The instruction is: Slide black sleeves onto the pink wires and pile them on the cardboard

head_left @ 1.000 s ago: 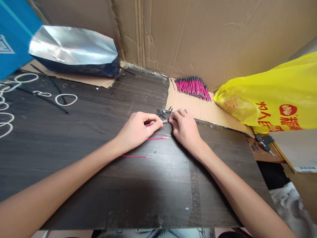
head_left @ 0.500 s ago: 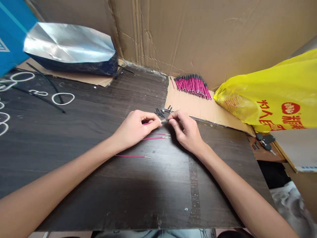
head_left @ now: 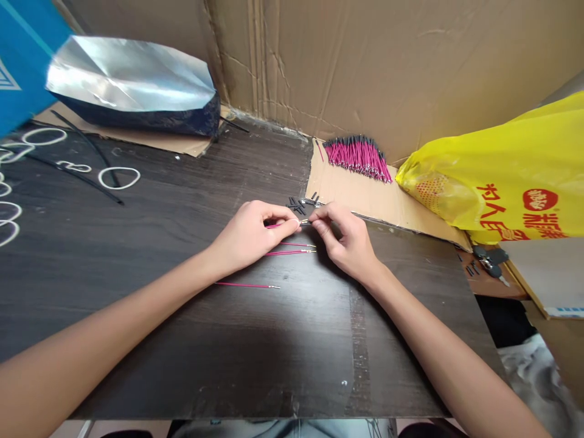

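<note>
Left hand [head_left: 249, 234] pinches a pink wire [head_left: 275, 225] between thumb and forefinger, metal tip pointing to 3 o'clock. Right hand [head_left: 347, 240] meets it tip to tip, fingers closed on a small black sleeve [head_left: 306, 222] at the wire's end. Both hands sit mid-tabletop [head_left: 182, 340], almost touching. Just under them, two loose pink wires [head_left: 292, 248]; a third [head_left: 249, 285] lies at 7 o'clock from the hands. Scattered black sleeves [head_left: 298, 204] just past the fingers at 12 o'clock. Bundle of pink wires [head_left: 358, 158] on cardboard at 1 o'clock. Yellow bag [head_left: 497, 182] at 3 o'clock; silver pouch [head_left: 130, 82] at 10 o'clock.
</note>
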Available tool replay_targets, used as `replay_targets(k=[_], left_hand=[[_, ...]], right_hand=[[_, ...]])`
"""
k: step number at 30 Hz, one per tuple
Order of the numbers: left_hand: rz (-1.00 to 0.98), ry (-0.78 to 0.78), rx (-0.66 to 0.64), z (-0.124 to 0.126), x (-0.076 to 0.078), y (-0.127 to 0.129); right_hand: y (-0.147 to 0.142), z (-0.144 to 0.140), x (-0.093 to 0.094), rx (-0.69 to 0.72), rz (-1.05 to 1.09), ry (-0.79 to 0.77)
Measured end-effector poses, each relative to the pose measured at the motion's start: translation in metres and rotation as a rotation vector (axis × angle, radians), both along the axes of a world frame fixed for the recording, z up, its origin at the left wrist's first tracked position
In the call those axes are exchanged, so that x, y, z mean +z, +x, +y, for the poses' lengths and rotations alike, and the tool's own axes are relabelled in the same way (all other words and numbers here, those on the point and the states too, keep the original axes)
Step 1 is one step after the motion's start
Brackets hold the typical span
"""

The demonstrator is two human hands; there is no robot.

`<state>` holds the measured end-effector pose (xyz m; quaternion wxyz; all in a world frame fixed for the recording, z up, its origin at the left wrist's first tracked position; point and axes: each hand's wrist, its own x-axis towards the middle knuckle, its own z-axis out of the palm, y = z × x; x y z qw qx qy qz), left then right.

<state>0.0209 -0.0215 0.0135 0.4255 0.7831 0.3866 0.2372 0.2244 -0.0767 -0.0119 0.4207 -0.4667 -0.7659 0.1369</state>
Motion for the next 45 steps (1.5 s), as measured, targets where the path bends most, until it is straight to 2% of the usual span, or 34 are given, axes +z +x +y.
replay_targets(k=[5,8,14,17,22,25,30,39,45], left_hand=[[0.057,0.102,0.020,0.000,-0.001,0.000],[0.085,0.130,0.016,0.000,-0.002,0.000],[0.081,0.198,-0.048,0.001,-0.003,-0.001],[0.057,0.186,-0.070,0.000,-0.003,-0.001],[0.044,0.096,-0.053,0.001,-0.001,-0.001],[0.058,0.071,-0.047,0.002,-0.001,-0.001],[0.085,0.118,-0.049,0.001,-0.001,-0.001],[0.094,0.147,-0.052,0.001,-0.002,-0.002],[0.110,0.158,-0.057,0.000,-0.004,-0.001]], right_hand=[[0.001,0.000,0.000,-0.004,0.070,-0.012],[0.002,0.001,-0.001,0.006,0.161,-0.084],[0.008,0.009,-0.006,0.172,0.504,-0.495],[0.013,0.013,-0.006,0.220,0.550,-0.596],[0.017,0.015,-0.002,0.218,0.611,-0.641],[0.016,0.016,-0.004,0.187,0.675,-0.613],[0.013,0.014,-0.008,0.203,0.727,-0.569],[0.010,0.012,-0.003,0.127,0.687,-0.588],[0.009,0.012,-0.003,0.179,0.708,-0.630]])
